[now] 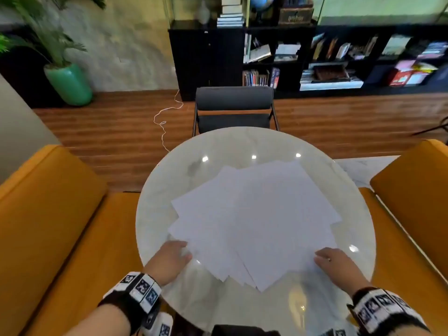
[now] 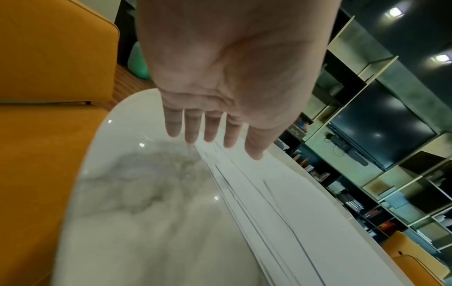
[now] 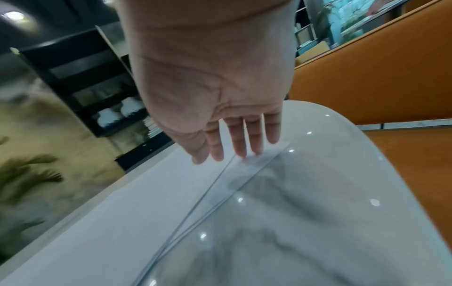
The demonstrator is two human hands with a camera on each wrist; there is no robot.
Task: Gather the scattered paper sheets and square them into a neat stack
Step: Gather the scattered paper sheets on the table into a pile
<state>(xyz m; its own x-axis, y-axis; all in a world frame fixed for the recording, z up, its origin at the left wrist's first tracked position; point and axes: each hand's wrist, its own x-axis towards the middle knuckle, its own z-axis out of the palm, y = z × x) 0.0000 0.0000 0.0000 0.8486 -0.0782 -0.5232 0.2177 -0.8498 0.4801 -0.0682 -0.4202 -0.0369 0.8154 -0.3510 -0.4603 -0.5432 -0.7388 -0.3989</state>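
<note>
Several white paper sheets (image 1: 257, 221) lie fanned and overlapping on a round white marble table (image 1: 155, 214). My left hand (image 1: 173, 255) sits at the pile's near left edge, fingers straight and close to the sheets' edges (image 2: 244, 193). In the left wrist view the left hand (image 2: 210, 139) hovers flat just over the table. My right hand (image 1: 332, 259) is at the near right edge of the pile. The right wrist view shows the right hand (image 3: 234, 151) with straight fingers, their tips touching the paper's edge (image 3: 195, 203). Neither hand holds anything.
Orange sofa cushions (image 1: 48, 202) flank the table on both sides. A dark chair (image 1: 234, 110) stands at the table's far side. Behind it are a black bookshelf (image 1: 315, 57) and a green plant pot (image 1: 70, 84) on the wooden floor.
</note>
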